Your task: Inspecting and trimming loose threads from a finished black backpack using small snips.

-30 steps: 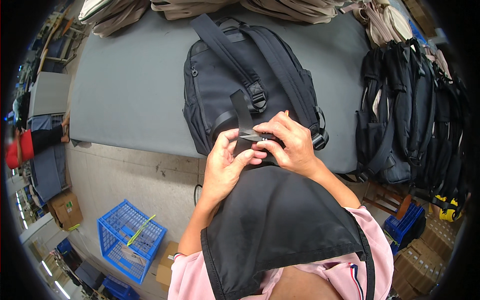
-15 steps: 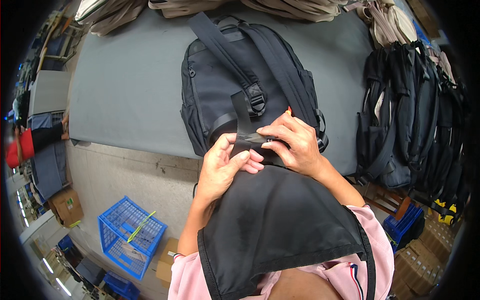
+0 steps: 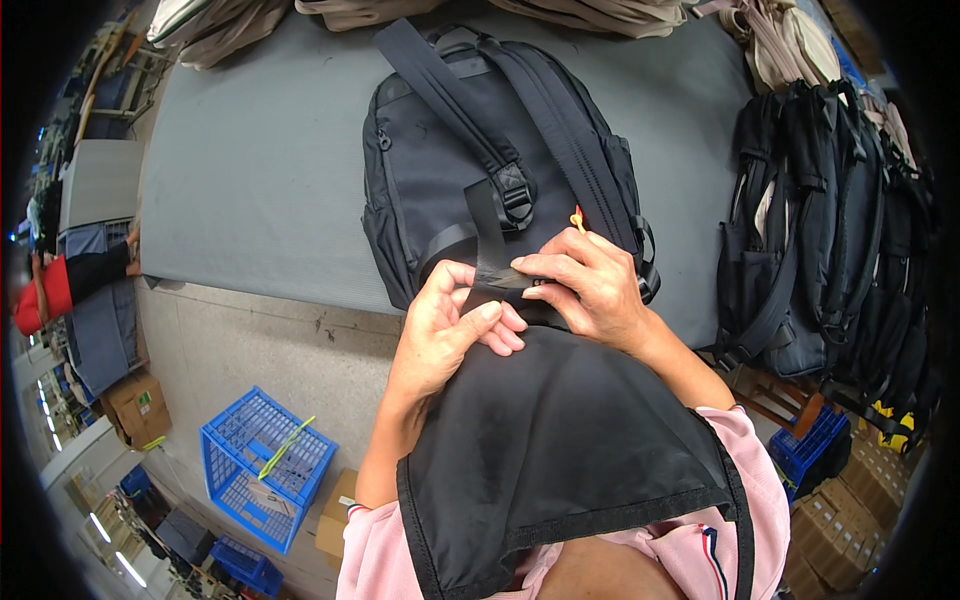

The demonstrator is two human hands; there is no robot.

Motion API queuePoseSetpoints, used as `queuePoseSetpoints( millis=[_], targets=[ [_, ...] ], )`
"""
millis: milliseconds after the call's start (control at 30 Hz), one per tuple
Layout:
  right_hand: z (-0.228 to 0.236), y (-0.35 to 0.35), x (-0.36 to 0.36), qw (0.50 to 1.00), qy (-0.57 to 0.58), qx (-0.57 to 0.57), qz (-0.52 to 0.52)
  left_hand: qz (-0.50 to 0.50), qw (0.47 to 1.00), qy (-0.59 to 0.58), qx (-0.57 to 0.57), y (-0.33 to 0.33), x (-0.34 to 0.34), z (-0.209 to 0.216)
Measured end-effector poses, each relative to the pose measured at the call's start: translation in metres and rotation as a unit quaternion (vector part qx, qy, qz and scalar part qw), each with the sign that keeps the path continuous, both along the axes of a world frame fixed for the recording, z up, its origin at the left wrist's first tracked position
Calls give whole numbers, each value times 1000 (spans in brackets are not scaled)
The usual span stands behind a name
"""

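Right grip (image 3: 592,286) partly hides bladed tool (image 3: 505,278); tip indistinct against strap (image 3: 484,215).

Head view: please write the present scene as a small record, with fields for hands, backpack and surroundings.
Left hand: holding black strap
Right hand: holding small bladed tool, blade at the strap
Backpack: dark, lying on grey table, shoulder straps upward
To the right: more dark bags
Floor, left: blue basket
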State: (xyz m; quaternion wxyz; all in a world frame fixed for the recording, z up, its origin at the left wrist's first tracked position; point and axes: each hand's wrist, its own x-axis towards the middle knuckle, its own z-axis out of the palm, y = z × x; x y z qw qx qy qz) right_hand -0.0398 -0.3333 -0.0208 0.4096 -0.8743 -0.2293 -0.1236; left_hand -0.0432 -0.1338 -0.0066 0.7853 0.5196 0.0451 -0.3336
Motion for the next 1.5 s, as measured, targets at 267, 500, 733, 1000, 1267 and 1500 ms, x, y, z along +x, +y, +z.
queuePoseSetpoints(
  millis=[267, 500, 733, 1000, 1267, 1500],
  targets=[
    [-1, 2, -1, 1000, -24, -13, 0, -4, 999, 19, -34, 3, 0, -4],
    [-3, 4, -2, 999, -39, 3, -8, -23, 999, 26, -32, 2, 0, -4],
    [0, 3, -5, 998, -54, -18, -29, -10, 1000, 15, -22, 2, -2, -2],
    [7, 8, 1, 999, 13, 34, -5, -11, 1000, 17, -16, 1, -2, 0],
    [18, -2, 0, 982, 139, 127, -9, 42, 975, -194, 100, 0, -6, -5],
    [28, 10, -1, 953, 193, 235, -4, -18, 881, -461, 99, -8, 25, 3]
  ],
)
